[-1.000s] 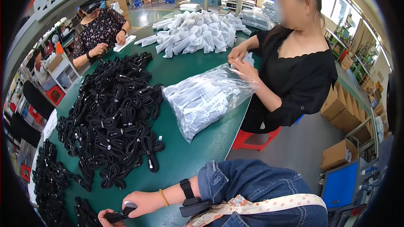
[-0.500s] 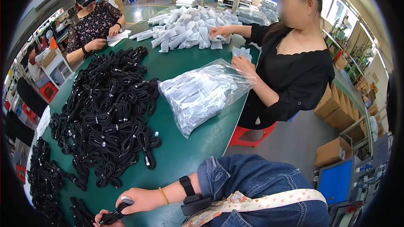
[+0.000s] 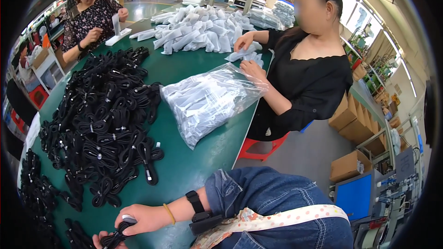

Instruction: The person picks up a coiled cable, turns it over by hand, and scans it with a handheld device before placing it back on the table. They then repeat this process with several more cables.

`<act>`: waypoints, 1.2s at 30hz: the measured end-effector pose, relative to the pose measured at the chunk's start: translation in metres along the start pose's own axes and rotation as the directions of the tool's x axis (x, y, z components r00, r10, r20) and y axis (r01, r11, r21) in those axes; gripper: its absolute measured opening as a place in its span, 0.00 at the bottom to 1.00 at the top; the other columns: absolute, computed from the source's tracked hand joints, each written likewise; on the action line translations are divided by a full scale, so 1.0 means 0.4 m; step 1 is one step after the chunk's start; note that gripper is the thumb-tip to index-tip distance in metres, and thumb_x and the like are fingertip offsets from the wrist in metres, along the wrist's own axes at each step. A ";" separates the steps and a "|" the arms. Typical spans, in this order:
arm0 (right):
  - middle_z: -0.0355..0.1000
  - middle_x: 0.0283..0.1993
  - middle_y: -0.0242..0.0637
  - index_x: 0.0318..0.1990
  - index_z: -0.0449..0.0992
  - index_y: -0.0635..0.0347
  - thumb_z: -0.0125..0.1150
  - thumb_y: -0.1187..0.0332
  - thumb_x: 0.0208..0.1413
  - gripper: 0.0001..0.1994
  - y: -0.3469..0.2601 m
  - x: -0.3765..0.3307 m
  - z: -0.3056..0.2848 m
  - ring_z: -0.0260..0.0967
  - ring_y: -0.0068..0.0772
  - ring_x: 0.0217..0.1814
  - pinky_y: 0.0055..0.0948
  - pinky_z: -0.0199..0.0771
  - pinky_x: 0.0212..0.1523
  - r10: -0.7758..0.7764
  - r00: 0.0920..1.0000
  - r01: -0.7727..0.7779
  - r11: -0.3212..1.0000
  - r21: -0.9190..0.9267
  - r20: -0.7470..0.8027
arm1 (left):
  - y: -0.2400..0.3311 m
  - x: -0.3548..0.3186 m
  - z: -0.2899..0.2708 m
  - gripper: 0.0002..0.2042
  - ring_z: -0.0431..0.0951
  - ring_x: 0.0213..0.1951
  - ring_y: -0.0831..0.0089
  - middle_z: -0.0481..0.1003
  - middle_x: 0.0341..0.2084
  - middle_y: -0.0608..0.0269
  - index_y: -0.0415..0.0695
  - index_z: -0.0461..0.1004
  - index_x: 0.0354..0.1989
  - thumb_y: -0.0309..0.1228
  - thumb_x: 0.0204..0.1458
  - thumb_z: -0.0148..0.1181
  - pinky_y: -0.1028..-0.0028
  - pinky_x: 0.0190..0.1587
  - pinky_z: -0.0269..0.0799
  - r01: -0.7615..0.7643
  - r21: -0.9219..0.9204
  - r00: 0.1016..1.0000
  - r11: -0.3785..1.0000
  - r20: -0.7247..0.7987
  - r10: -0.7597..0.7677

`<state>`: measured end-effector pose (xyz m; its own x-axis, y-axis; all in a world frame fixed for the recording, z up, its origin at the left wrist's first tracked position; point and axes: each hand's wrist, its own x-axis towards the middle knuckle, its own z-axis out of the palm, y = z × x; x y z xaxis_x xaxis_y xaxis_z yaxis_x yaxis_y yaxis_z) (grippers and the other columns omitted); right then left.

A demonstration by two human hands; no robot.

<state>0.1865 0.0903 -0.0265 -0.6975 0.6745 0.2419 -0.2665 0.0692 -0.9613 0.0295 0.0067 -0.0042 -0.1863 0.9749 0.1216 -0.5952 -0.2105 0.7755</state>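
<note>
Coiled black cable [image 3: 112,239]: clamped in right hand [image 3: 140,219], left hand [image 3: 102,240] pinching beneath.
Axis: slants down-left from right hand.
Nearer: both touching.

Workbench surroundings: stock, packaging and co-workers.

A green table [image 3: 203,157] fills the left and centre of the frame. A large heap of bundled black cables [image 3: 99,120] lies centre left, with a narrower row of further cable bundles [image 3: 32,189] along the far left edge. A clear plastic bag [image 3: 210,99] packed with white sleeves rests at centre, held at its mouth by a seated person in a black top [image 3: 309,83]. A pile of loose white packets [image 3: 198,32] sits at upper centre. A second person in a patterned top [image 3: 90,16] works at upper left. Cardboard boxes [image 3: 353,124] stand on the floor at right, above a blue panel [image 3: 357,196].
</note>
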 end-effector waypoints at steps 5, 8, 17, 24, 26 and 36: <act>0.66 0.34 0.36 0.36 0.69 0.63 0.52 0.68 0.48 0.10 -0.005 0.019 -0.014 0.62 0.28 0.39 0.25 0.62 0.41 -0.010 0.997 0.013 0.999 0.048 -0.077 | 0.012 0.008 0.004 0.23 0.63 0.46 0.55 0.63 0.44 0.50 0.38 0.60 0.46 0.47 0.51 0.39 0.58 0.52 0.54 0.085 -0.002 0.996 0.996 -0.016 -0.085; 0.66 0.34 0.36 0.36 0.70 0.63 0.50 0.67 0.50 0.10 -0.012 0.016 -0.012 0.63 0.29 0.39 0.25 0.62 0.41 0.002 0.991 0.003 0.999 0.039 -0.134 | 0.002 0.002 -0.022 0.24 0.62 0.46 0.55 0.63 0.44 0.49 0.37 0.59 0.46 0.47 0.51 0.39 0.59 0.52 0.53 0.112 -0.021 0.993 0.993 -0.028 -0.113; 0.66 0.31 0.38 0.38 0.70 0.64 0.51 0.68 0.49 0.11 -0.020 0.004 -0.015 0.63 0.32 0.35 0.25 0.63 0.36 -0.155 0.974 0.135 0.983 -0.125 -0.165 | -0.011 -0.012 -0.003 0.22 0.63 0.46 0.59 0.65 0.41 0.51 0.38 0.62 0.44 0.46 0.51 0.40 0.62 0.51 0.54 0.011 0.099 0.999 0.995 -0.044 -0.006; 0.65 0.29 0.38 0.38 0.70 0.62 0.54 0.69 0.47 0.10 -0.015 0.026 0.006 0.63 0.33 0.32 0.26 0.62 0.33 -0.281 0.944 0.239 0.943 -0.232 -0.170 | -0.004 -0.023 -0.028 0.18 0.64 0.44 0.66 0.65 0.40 0.54 0.37 0.60 0.45 0.35 0.48 0.47 0.68 0.49 0.57 -0.068 0.081 0.996 0.994 -0.045 0.072; 0.65 0.28 0.36 0.37 0.70 0.61 0.57 0.72 0.44 0.11 -0.044 0.025 -0.010 0.63 0.29 0.32 0.25 0.62 0.33 -0.185 0.949 0.120 0.961 -0.248 -0.256 | -0.012 -0.027 -0.014 0.18 0.63 0.44 0.65 0.63 0.41 0.54 0.37 0.58 0.47 0.28 0.46 0.48 0.69 0.48 0.59 -0.074 0.108 0.991 0.991 -0.107 0.085; 0.65 0.31 0.37 0.41 0.69 0.65 0.61 0.78 0.36 0.19 -0.037 0.022 -0.027 0.61 0.20 0.24 0.15 0.60 0.23 -0.348 0.934 0.272 0.840 -0.470 -0.081 | -0.007 -0.009 -0.063 0.17 0.68 0.42 0.60 0.58 0.45 0.44 0.40 0.53 0.47 0.28 0.49 0.46 0.68 0.41 0.68 0.119 0.038 0.993 0.992 -0.011 -0.119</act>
<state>0.1915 0.1032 -0.0115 -0.5050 0.6656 0.5494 -0.1008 0.5867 -0.8035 0.0122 0.0022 -0.0226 -0.1230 0.9922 0.0214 -0.5827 -0.0896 0.8077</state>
